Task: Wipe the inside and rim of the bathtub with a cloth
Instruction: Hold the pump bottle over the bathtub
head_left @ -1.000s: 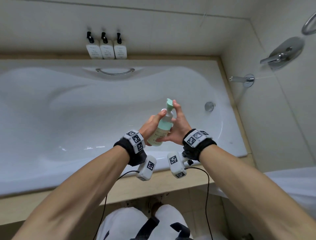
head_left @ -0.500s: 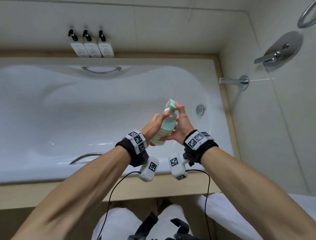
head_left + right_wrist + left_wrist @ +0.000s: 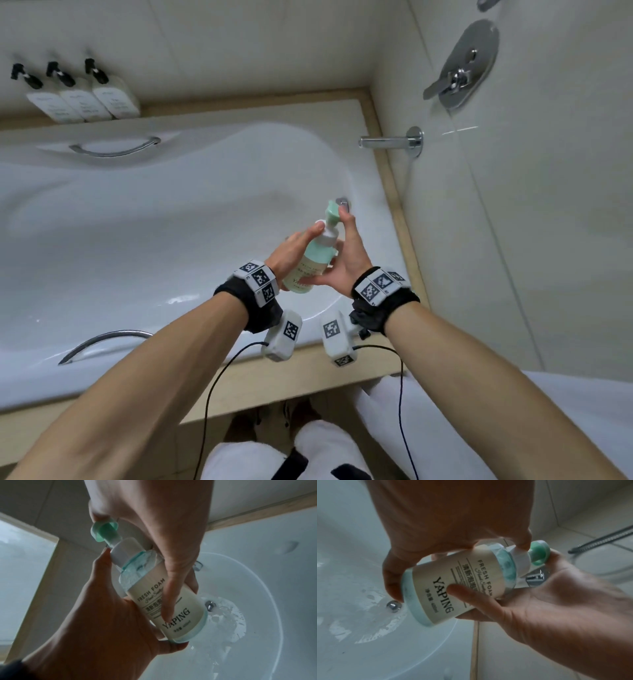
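Note:
Both hands hold a mint-green foam pump bottle (image 3: 313,255) tilted over the right end of the white bathtub (image 3: 137,222). My left hand (image 3: 296,245) wraps the bottle's body from the left, thumb up by the white collar. My right hand (image 3: 346,255) cups it from the right, with the thumb across the label (image 3: 169,601) and a fingertip on the green pump head (image 3: 332,212). In the wrist views the bottle (image 3: 453,588) hangs above the chrome drain (image 3: 393,605), where wet foamy patches (image 3: 226,615) lie on the tub floor. No cloth is in view.
A chrome spout (image 3: 390,141) and mixer handle (image 3: 459,72) stick out of the right wall. Three dispenser bottles (image 3: 82,99) stand on the far ledge. Grab handles sit on the far side (image 3: 114,149) and near side (image 3: 102,342). A beige ledge (image 3: 239,383) borders the tub in front.
The grip on the bottle is the same. My view has swung right and down, so the tub and dispensers slid left, and the bottle now sits nearer the drain end.

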Demonstrator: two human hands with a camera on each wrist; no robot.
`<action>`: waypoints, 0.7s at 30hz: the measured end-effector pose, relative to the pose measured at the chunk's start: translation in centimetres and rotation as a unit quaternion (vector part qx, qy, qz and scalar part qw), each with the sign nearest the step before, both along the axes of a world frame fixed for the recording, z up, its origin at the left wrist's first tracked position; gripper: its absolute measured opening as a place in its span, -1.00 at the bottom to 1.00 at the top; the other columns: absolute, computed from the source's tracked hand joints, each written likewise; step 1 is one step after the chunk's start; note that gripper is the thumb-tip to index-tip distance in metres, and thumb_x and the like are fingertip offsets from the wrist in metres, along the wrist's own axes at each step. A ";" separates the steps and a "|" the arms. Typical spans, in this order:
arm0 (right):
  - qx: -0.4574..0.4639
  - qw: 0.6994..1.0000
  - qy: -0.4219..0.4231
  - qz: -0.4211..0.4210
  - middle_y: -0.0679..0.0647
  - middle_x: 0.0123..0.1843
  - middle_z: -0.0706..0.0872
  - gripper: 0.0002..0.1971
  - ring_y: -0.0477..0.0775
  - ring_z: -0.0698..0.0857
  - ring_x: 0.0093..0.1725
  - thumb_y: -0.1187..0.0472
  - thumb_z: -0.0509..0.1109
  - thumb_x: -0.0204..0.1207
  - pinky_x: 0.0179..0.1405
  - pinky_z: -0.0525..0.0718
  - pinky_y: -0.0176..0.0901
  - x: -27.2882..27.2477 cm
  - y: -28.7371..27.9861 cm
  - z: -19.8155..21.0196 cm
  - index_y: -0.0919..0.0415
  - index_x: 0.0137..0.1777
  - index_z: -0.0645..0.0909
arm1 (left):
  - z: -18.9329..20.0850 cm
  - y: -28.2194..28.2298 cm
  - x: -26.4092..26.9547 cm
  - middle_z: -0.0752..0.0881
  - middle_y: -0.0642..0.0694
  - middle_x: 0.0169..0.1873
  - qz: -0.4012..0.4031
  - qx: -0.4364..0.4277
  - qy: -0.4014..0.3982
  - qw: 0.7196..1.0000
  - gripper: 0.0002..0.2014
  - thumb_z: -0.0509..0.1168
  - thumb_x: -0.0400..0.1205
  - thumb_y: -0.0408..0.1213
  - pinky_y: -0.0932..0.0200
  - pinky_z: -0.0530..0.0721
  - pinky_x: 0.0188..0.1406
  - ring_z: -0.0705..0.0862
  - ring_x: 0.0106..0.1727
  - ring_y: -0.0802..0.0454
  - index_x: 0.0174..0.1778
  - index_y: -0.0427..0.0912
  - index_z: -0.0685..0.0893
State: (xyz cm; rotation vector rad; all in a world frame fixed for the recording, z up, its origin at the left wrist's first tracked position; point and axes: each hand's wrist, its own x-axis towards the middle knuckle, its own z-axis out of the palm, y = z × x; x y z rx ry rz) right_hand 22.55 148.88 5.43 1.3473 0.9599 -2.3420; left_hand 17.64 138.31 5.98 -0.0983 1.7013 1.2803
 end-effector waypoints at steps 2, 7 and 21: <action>-0.005 0.999 0.001 -0.033 0.30 0.32 0.63 -0.19 0.44 0.62 0.28 -0.44 0.42 0.28 0.16 0.56 0.61 1.4 1.7 -0.5 0.20 0.32 0.59 | -0.7 2.1 0.7 0.79 -0.16 -0.14 -0.021 0.004 0.005 1.000 -0.53 0.10 0.69 0.19 0.32 0.67 -0.49 0.79 -0.44 0.15 0.19 -0.14 0.61; -0.009 0.995 -0.017 -0.095 0.34 0.33 0.66 -0.07 0.50 0.63 0.27 -0.48 0.46 0.14 0.06 0.60 0.62 4.2 5.0 -2.0 0.22 0.36 0.61 | -1.8 6.2 2.7 0.74 -0.14 0.08 -0.066 -0.034 0.001 0.997 -0.41 0.18 0.56 0.34 0.12 0.60 -0.19 0.75 -0.02 -0.01 0.23 -0.09 0.58; 0.004 0.985 -0.003 -0.172 0.33 0.29 0.68 -0.36 0.42 0.67 0.26 -0.35 0.35 0.36 0.12 0.58 0.62 7.8 11.4 -4.8 0.18 0.19 0.67 | -4.6 13.1 5.3 0.70 -0.07 0.11 -0.118 -0.091 0.030 0.988 -0.11 0.21 0.13 0.63 -0.17 0.59 0.28 0.68 0.15 -0.13 0.25 0.13 0.51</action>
